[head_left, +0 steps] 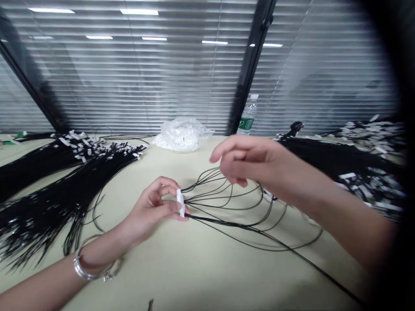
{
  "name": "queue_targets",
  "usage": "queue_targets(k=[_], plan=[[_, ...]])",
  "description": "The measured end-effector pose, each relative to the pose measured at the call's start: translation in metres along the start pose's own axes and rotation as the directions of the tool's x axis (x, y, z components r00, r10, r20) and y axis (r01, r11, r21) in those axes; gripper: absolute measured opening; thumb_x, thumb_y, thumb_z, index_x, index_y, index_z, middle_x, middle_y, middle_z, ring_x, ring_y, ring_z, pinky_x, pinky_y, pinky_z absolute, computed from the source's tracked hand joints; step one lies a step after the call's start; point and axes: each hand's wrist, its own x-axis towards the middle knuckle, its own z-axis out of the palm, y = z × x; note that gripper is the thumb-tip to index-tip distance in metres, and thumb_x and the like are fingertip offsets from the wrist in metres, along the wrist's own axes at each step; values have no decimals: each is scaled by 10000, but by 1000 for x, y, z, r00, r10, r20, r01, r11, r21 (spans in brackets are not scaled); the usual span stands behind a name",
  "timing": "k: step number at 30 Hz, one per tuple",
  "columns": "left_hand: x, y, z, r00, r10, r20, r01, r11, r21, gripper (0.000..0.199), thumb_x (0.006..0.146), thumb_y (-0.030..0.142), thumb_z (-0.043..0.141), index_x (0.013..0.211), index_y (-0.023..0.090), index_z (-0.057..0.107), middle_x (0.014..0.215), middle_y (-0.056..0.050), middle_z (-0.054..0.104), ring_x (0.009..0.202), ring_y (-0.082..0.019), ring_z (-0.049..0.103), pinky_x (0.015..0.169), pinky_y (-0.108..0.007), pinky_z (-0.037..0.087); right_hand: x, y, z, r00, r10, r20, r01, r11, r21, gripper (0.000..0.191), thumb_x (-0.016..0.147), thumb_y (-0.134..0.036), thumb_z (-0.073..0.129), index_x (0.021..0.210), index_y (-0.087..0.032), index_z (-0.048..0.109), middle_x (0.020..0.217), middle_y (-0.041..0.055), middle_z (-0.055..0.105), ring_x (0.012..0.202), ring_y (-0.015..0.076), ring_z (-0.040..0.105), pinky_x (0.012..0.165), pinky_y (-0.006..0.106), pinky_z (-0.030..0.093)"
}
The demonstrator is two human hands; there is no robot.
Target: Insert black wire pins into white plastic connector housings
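Observation:
My left hand point(158, 205) pinches a white connector point(180, 203) between thumb and fingers, left of the middle of the head view. Several thin black wires point(223, 222) run out of its right side, loop round and trail to the lower right. Above these loops hangs my right hand point(243, 162), its fingers curled and slightly blurred. The fingers are somewhat apart, and nothing shows between them. A silver bracelet circles my left wrist.
Bundles of black wires point(74, 181) with white ends lie at the left. More wire bundles point(343, 160) spread at the right, beyond my right forearm. A clear plastic bag point(183, 134) and a bottle point(248, 116) stand at the back by the window blinds.

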Motion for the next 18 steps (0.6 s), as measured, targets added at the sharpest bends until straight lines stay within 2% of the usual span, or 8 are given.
queue_targets(k=[3, 6, 8, 11, 13, 16, 17, 18], plan=[[-1, 1, -1, 999, -16, 47, 18, 999, -40, 242, 770, 78, 597, 928, 218, 477, 853, 15, 586, 744, -179, 665, 665, -347, 572, -3, -7, -16, 998, -3, -58, 23, 935, 353, 166, 830, -232, 552, 995, -247, 565, 879, -25, 580, 712, 32, 534, 632, 146, 445], [-2, 3, -1, 996, -43, 74, 49, 995, -88, 238, 778, 71, 581, 923, 224, 471, 840, 17, 580, 721, -158, 654, 640, -325, 576, -1, -1, -26, 996, -20, -82, 54, 900, 433, 317, 886, -208, 393, 1195, -231, 457, 1165, 49, 533, 1023, 110, 547, 811, 253, 473], [-3, 5, -2, 995, -61, 72, 70, 991, -117, 241, 778, 68, 575, 925, 228, 471, 828, 17, 576, 710, -153, 650, 617, -306, 578, 3, 6, -30, 995, -67, -74, 86, 948, 307, 392, 914, -219, 269, 1294, -186, 360, 1245, 108, 488, 1148, 170, 492, 872, 343, 462], [-2, 6, -3, 997, -70, 16, 72, 985, -158, 252, 773, 68, 578, 935, 234, 477, 806, 20, 567, 704, -141, 646, 608, -275, 578, 10, 12, -27, 990, -98, -106, 89, 992, -86, 373, 927, -306, 297, 1263, -188, 410, 1256, 114, 483, 1150, 222, 494, 877, 400, 466], [-1, 6, -4, 997, -69, -35, 62, 982, -176, 260, 770, 76, 584, 944, 240, 481, 807, 20, 566, 708, -136, 645, 626, -278, 580, 9, 10, -20, 940, -231, -249, 109, 899, -425, 331, 903, -331, 396, 1206, -221, 470, 1247, 75, 483, 1140, 221, 492, 890, 398, 462], [0, 6, -5, 994, -68, -87, 51, 981, -186, 268, 767, 88, 595, 955, 244, 486, 812, 15, 577, 715, -142, 647, 640, -294, 582, -6, 0, -4, 742, -586, -325, 201, 657, -727, 307, 845, -224, 486, 1149, -261, 496, 1193, 34, 488, 1153, 211, 442, 942, 384, 413], [0, 6, -5, 993, -69, -101, 49, 981, -186, 268, 766, 90, 597, 957, 244, 488, 814, 12, 582, 716, -144, 648, 644, -299, 582, -13, -4, 1, 730, -615, -299, 245, 643, -726, 313, 823, -187, 496, 1123, -275, 501, 1167, 30, 492, 1131, 207, 443, 940, 373, 403], [0, 6, -5, 992, -68, -111, 46, 981, -189, 266, 768, 91, 597, 958, 243, 489, 814, 10, 584, 719, -144, 647, 650, -301, 582, -21, -8, 7, 759, -595, -265, 281, 666, -691, 311, 806, -164, 497, 1091, -289, 510, 1135, 31, 498, 1082, 205, 460, 912, 365, 405]])
